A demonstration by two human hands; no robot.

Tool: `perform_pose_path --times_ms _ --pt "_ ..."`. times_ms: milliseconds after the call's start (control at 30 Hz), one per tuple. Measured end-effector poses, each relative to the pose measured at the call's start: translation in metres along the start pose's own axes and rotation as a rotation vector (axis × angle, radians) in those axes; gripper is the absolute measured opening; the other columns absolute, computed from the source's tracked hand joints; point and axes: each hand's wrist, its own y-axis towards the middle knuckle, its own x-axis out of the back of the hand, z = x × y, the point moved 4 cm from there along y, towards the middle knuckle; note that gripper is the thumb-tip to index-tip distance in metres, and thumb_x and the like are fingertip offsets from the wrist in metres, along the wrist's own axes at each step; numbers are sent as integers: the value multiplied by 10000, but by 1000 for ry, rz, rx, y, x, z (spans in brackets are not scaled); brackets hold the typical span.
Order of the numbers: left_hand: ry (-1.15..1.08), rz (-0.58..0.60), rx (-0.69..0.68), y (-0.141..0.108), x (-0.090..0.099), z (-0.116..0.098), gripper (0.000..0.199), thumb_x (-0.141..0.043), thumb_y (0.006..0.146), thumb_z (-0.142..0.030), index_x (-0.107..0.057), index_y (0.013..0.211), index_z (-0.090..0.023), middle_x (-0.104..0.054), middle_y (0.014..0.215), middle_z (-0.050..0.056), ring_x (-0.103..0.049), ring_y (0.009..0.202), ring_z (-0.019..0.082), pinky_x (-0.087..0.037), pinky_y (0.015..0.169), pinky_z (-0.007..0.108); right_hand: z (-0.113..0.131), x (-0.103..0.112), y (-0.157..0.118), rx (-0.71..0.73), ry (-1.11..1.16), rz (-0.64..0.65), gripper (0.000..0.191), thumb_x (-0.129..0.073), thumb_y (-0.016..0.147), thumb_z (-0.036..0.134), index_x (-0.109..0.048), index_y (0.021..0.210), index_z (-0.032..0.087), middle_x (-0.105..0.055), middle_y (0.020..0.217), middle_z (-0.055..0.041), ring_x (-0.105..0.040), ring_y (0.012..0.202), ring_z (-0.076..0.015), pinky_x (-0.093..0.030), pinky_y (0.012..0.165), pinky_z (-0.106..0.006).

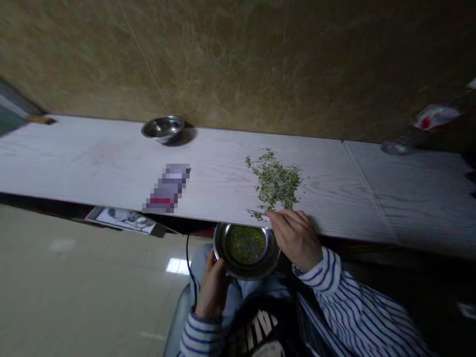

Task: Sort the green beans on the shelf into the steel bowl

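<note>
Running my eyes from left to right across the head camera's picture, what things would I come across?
Small yellowish object at the wall → shiny metal bowl near the wall → the person's left hand → scattered green grains on the tabletop → transparent object with a red-and-white part.

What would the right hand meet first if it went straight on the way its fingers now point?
Most likely the few small green beans near the tabletop's front edge, just ahead of the right hand's fingertips; exact height above the surface is hard to judge.
</note>
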Motion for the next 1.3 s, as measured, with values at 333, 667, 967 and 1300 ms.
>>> perform_pose_path --times_ms 333,667,967,1300 --pt "-58 9 -7 -1 -4 0 428 -590 713 -218 -531 1137 -233 -610 942 21 -538 763 127 -430 623 239 3 -1 3 7 -24 12 256 -485 872 113 -574 1106 166 -675 874 -51 -569 835 -183 -358 727 -322" --pt "-73 30 14 1 -12 6 381 -592 715 -216 -527 1091 -225 -606 898 10 -543 761 126 -447 658 254 0 6 -2 -32 -46 -16 251 -465 880 125 -576 1103 155 -674 866 -61 -569 810 -186 -374 727 -320" --pt "-79 21 35 -3 -15 4 433 -589 691 -216 -522 1118 -230 -627 896 13 -562 729 126 -449 649 259 16 0 -1 -13 21 4 273 -467 876 119 -560 1129 158 -675 900 -66 -562 838 -186 -380 762 -329" --pt "-86 16 16 -3 -11 0 413 -618 668 -229 -556 1076 -236 -630 918 16 -570 771 133 -461 705 275 24 5 -5 59 93 38 260 -487 863 84 -579 1093 159 -679 871 -47 -570 857 -174 -371 745 -329"
